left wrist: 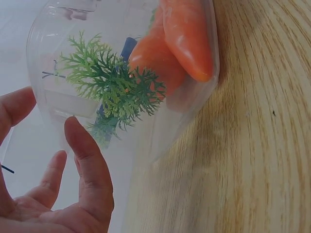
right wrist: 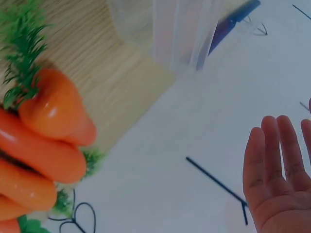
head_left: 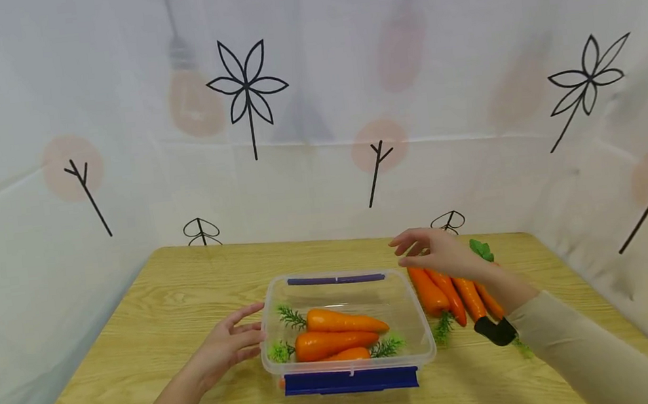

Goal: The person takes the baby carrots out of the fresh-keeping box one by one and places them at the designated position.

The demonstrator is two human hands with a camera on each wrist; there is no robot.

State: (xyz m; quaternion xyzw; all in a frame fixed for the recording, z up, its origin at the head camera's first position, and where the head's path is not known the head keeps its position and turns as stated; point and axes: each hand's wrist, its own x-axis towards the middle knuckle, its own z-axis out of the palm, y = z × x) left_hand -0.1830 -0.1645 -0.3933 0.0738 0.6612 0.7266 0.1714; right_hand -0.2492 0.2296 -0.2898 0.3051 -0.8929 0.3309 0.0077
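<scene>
A clear plastic box [head_left: 350, 365] with blue clips stands lidless at the middle of the table. Inside lie several orange carrots [head_left: 339, 343] with green leafy tops. At the box's left wall, my left hand [head_left: 229, 345] has its fingers spread, the tips at or just touching the plastic; the left wrist view shows that hand [left wrist: 90, 184] beside the wall, holding nothing. My right hand [head_left: 439, 252] hovers past the box's far right corner, fingers loosely extended and nothing in them. Just below it is a pile of carrots [head_left: 428, 290], partly hidden by the right forearm.
The wooden table [head_left: 191, 288] reaches back to a white curtain [head_left: 322, 182] printed with flowers and twigs. The loose carrots lie close along the box's right side, and green leaves [head_left: 482, 250] show behind the right wrist.
</scene>
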